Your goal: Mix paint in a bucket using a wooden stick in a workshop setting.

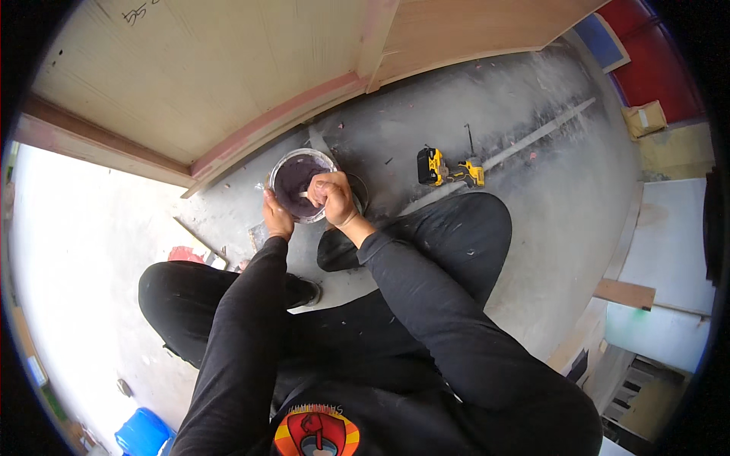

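Just above the centre of the frame sits a round clear plastic tub, its inside coated with a dark purplish paste, resting on the grey concrete floor. The left hand cups the tub's lower left wall, fingers wrapped against the side. The right hand is over the tub's right rim, fingers clenched around a pale tool handle that dips into the paste; what kind of tool it is cannot be made out. Both black sleeves come up from the lower edge, and the person squats with black-trousered knees spread either side.

Right of the tub, a yellow-and-black cordless drill lies on its side on the floor, well apart from the hands. Across the upper left runs a big pale wooden panel with a reddish-pink edge strip, some dark handwriting at its top. Upper right corner: a red wall surface with a blue rectangular board leaning beside it, and just below, a small tan cardboard box with a white label patch. At left of the knees, a flat red-and-white scrap on the floor. Bottom left, a blue plastic container.
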The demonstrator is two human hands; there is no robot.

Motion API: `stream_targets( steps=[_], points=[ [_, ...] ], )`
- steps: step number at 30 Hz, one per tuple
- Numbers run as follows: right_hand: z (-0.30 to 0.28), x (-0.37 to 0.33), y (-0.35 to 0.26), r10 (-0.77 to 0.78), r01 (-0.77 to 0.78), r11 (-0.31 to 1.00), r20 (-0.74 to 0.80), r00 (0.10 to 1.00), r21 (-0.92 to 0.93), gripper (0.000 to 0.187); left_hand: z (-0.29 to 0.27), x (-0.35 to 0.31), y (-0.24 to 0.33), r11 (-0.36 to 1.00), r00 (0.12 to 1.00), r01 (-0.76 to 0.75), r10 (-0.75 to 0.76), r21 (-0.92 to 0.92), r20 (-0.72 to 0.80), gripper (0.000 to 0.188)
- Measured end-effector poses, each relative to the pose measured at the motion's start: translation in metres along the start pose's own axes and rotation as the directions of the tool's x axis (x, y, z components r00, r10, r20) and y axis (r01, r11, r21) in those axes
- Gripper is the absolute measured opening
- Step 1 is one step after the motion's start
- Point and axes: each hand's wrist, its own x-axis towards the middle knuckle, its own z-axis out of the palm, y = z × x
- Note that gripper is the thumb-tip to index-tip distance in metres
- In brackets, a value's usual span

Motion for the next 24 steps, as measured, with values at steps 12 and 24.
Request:
stream_targets(
  steps=[12,24],
  points=[
    [0.010,0.028,-0.007,-0.196,0.178,0.954,-0.053,0.979,-0.242,0.041,0.007,0.009,-0.008,0.993,0.999,-0.028,0.030,-0.118,0.017,0.063],
    [-0.002,0.025,0.009,-0.004,0.000,0.996,-0.055,0.998,-0.085,0.040,0.014,-0.002,0.004,0.989,0.990,-0.124,0.129,0.082,-0.056,0.057]
  ],
)
